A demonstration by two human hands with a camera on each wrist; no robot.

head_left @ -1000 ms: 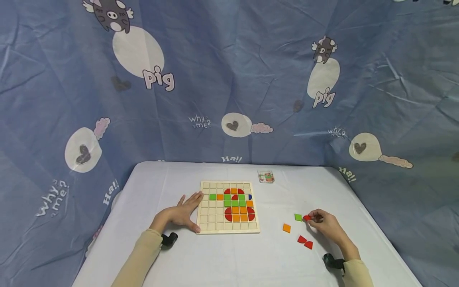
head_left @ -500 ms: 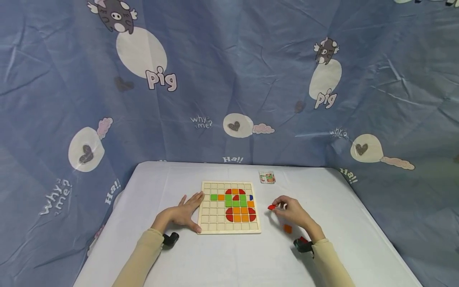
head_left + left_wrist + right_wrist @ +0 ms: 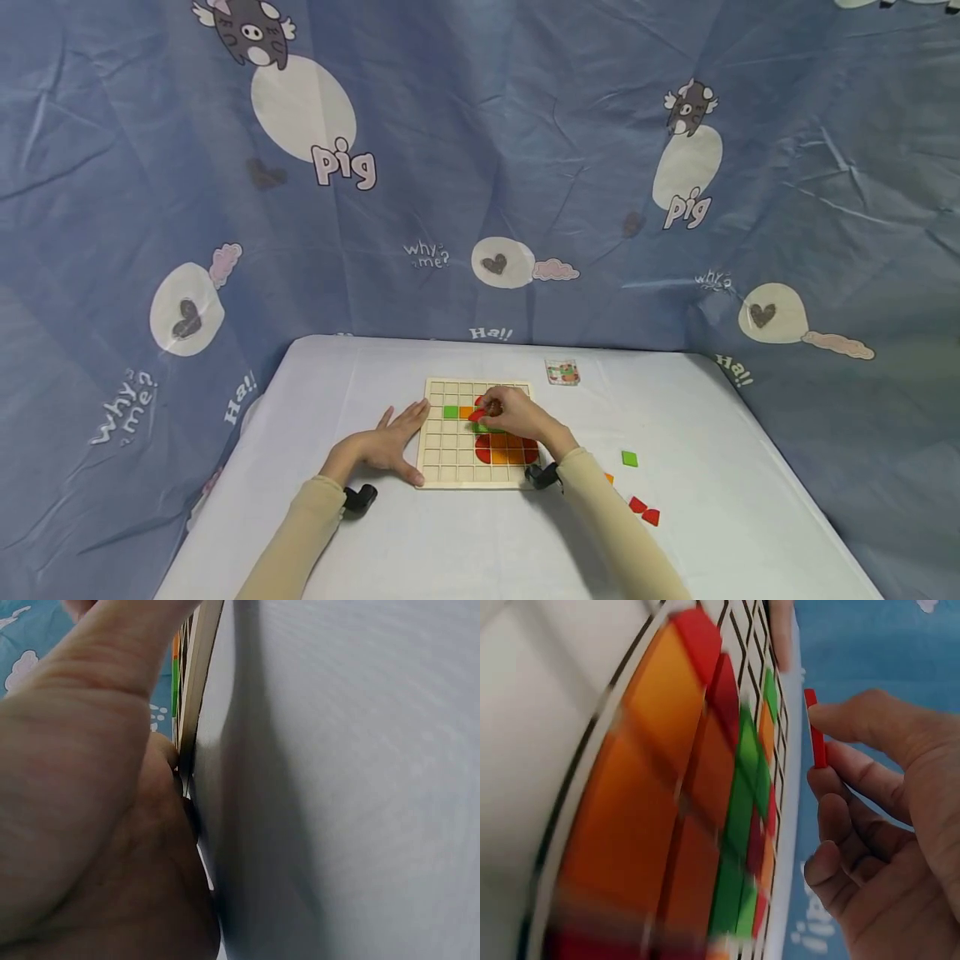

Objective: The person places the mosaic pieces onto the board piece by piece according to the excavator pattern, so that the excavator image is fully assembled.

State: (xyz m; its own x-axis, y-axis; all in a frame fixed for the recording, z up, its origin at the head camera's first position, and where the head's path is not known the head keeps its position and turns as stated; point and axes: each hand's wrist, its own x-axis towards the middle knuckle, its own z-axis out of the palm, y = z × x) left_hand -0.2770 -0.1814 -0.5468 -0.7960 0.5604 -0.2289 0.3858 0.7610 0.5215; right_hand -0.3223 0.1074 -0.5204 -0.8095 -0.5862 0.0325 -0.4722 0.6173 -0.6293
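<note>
A wooden grid board lies on the white table, partly filled with red, orange and green tiles. My left hand is spread at the board's left edge, thumb and fingertips touching it; in the left wrist view the thumb side of that hand fills the left. My right hand is over the upper middle of the board and pinches a red tile between thumb and fingers. The right wrist view has that tile edge-on, apart from the board. The right hand and forearm hide part of the laid pattern.
On the table to the right lie a green square tile, two red tiles and an orange tile, half hidden by the right sleeve. A small pattern card lies behind the board. A blue printed cloth hangs behind the table.
My right hand has carried the red tile left from the loose tiles at the right to above the board. The left hand stays at the board's left edge.
</note>
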